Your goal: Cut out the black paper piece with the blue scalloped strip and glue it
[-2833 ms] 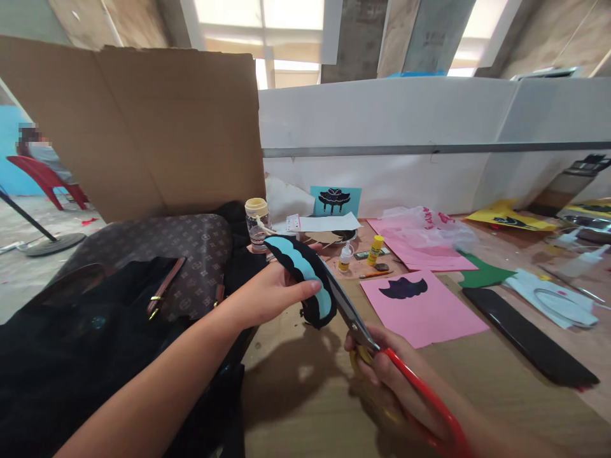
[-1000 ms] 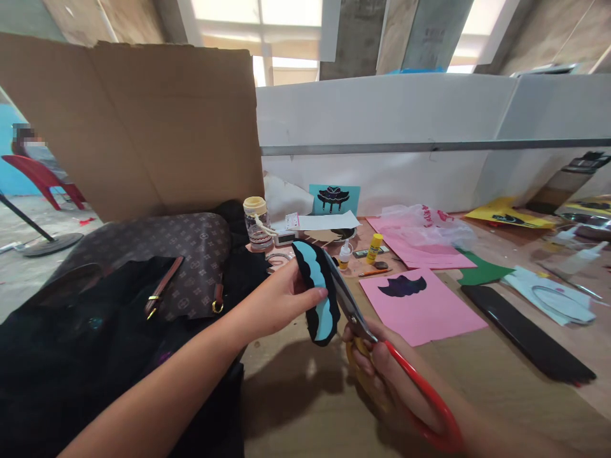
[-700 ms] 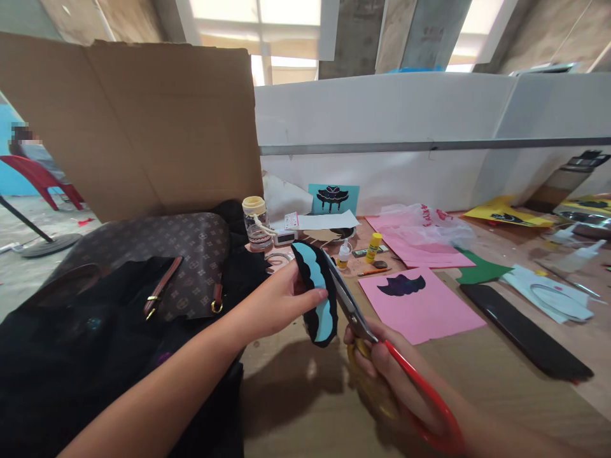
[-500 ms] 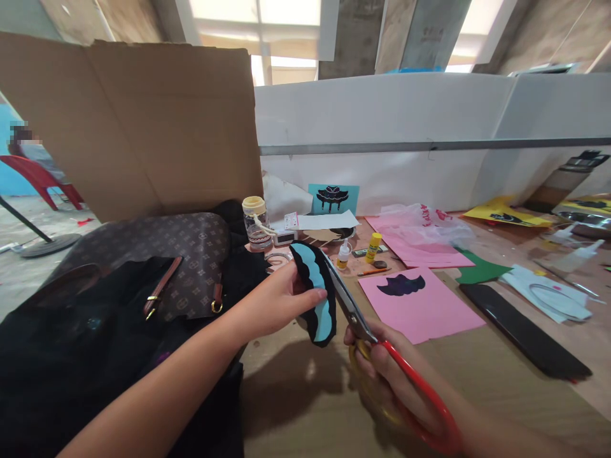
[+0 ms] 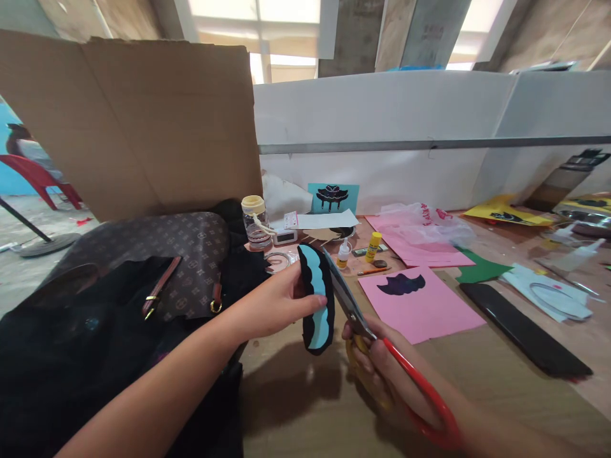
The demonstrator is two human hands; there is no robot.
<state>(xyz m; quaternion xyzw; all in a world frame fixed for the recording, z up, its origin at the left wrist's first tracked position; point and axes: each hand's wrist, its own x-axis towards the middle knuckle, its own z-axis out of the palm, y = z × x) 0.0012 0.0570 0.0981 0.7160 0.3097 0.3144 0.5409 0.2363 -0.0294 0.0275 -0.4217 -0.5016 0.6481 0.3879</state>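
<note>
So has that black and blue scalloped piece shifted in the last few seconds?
Yes. The scalloped piece in the left hand has turned from slanted to nearly upright, its top now pointing toward the glass jar, against the scissors in the right hand.

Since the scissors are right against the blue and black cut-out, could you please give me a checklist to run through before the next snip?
1. Left hand grips the blue and black cut-out firmly: ok, thumb pinches its middle.
2. Right hand holds the scissors by the handles: ok.
3. Blades meet the cut-out's right edge: ok, they lie alongside it.
4. Left fingers clear of the blades: cannot tell, the thumb tip is near and the fingers behind are hidden.
5. Cut-out lifted off the table: ok, its shadow falls below.
6. Pink sheet out of the blades' way: ok, it lies flat to the right.
</note>
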